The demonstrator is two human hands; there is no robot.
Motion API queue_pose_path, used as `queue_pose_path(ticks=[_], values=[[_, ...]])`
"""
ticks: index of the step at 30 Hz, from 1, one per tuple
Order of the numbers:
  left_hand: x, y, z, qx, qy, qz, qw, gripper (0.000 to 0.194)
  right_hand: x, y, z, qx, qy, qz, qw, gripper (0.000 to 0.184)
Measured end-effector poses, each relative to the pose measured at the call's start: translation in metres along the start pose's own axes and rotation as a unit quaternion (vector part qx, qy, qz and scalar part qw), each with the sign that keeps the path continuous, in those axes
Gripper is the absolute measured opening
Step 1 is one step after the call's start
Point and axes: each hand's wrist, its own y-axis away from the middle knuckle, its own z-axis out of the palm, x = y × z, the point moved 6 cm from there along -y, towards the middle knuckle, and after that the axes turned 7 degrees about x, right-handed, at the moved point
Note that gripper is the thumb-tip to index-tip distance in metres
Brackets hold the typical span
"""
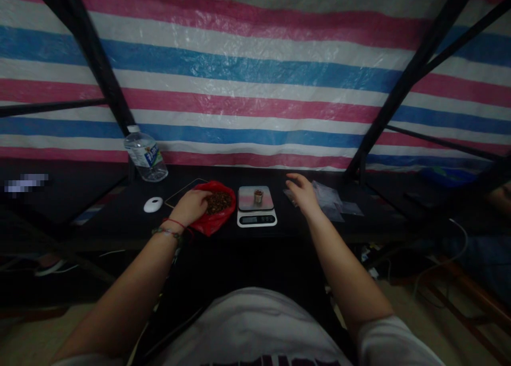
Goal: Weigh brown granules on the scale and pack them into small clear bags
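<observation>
My left hand (pixel 194 205) reaches over the near-left rim of a red plastic bag (pixel 211 223). Its fingers are curled together at the small brown pieces (pixel 219 201) inside; what they grip, if anything, is hidden. Right of the bag stands a white kitchen scale (pixel 256 218) with a small display. A small cup (pixel 258 197) filled with brown bits sits on its plate. My right hand (pixel 302 193) hovers right of the scale, fingers apart and holding nothing. Beside and partly beneath it lie several small clear plastic bags (pixel 329 194).
A large clear bottle (pixel 146 156) with a white cap stands at the table's back left. A white rounded object (pixel 153 204) and a thin flat edged object (pixel 184 190) lie left of the red bag. Dark metal posts (pixel 383 121) frame the black table before a striped sheet (pixel 255 78).
</observation>
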Motion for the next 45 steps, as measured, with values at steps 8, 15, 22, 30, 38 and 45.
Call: queue_pose_path(ticks=[8,15,22,30,38,45], values=[[0.010,-0.008,0.021,-0.131,-0.004,-0.021,0.991,0.041,0.043,-0.009,-0.023,-0.036,0.136,0.057,0.988,0.032],[0.006,-0.023,0.025,-0.162,0.003,-0.044,0.986,0.033,0.068,-0.029,-0.092,-0.038,0.384,0.103,0.917,0.037],[-0.008,-0.030,0.026,-0.208,0.013,-0.068,0.976,0.026,0.099,-0.028,-0.133,-0.022,0.491,0.181,0.852,0.041],[-0.008,-0.029,0.020,-0.154,-0.055,-0.064,0.985,0.031,0.116,-0.022,-0.140,-0.063,0.509,0.219,0.830,0.055],[0.006,-0.014,0.009,-0.051,-0.073,-0.033,0.996,0.038,0.119,-0.010,-0.114,-0.029,0.512,0.175,0.840,0.048],[0.044,-0.006,-0.008,0.052,-0.033,0.031,0.998,0.034,0.090,-0.011,-0.110,0.029,0.509,0.118,0.852,0.033]])
